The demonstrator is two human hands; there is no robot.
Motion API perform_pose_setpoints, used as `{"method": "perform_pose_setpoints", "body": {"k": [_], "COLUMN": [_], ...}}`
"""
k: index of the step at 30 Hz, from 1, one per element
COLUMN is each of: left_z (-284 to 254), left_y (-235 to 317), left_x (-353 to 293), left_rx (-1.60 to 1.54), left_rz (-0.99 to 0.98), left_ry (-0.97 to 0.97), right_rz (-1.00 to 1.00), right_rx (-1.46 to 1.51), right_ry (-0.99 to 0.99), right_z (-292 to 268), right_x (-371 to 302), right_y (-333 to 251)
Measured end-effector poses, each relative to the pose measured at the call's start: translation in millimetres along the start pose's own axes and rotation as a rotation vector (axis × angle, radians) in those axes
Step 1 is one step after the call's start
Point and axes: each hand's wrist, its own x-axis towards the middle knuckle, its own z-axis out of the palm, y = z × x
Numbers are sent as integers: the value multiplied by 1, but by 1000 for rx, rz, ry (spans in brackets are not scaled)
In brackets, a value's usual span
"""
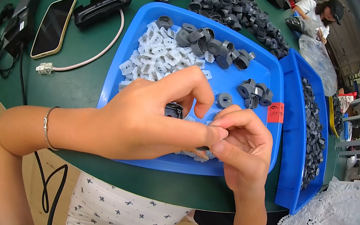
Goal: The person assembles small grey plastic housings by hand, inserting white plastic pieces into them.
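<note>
Head view, hands: the left hand (141,115) and the right hand (250,148) are together at the fingertips. The left pinches a small dark part (203,148), of which only an edge shows; the right thumb and forefinger close in against the same spot, but whether they grip it cannot be told. A dark hollow piece (173,110) shows in the gap under the curled left fingers; held or lying beyond, this is unclear.

Handling, as judged: the left pinch should hold the part steady while the right fingertips apply light, even pressure. Tipping the work toward the eyes would help, since the fingers mask the contact. Working low over the blue tray (262,74) is sound; a dropped part should land inside.

Materials: the tray beneath the hands appears to be smooth, raised-rim plastic. Beyond the left hand lie milky, translucent blocky pieces (156,54), heaped and apparently moulded. Beyond both hands are matte dark grey rings (201,40), short and hollow; a single round disc (224,100) with a central hole lies just past the right fingertips. Right of the right hand, a long blue bin (289,145) holds similar-looking dark parts (312,130). A slim silver bracelet (46,126) circles the left wrist.
</note>
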Motion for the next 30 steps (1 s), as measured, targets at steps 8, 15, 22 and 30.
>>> {"method": "perform_pose_setpoints", "body": {"k": [8, 15, 22, 30], "left_z": [3, 3, 4, 2], "left_y": [-4, -5, -5, -7], "left_x": [3, 4, 5, 9], "left_rx": [-153, -111, -119, -164], "left_rz": [-77, -91, -115, -70], "left_ry": [-32, -73, -69, 11], "right_rz": [-162, -210, -149, -38], "right_rx": [-622, -750, -748, -52], "right_ry": [-77, -60, -17, -26], "right_z": [-2, 3, -2, -11], "right_x": [3, 1, -1, 4], "right_y": [-10, -7, -6, -4]}}
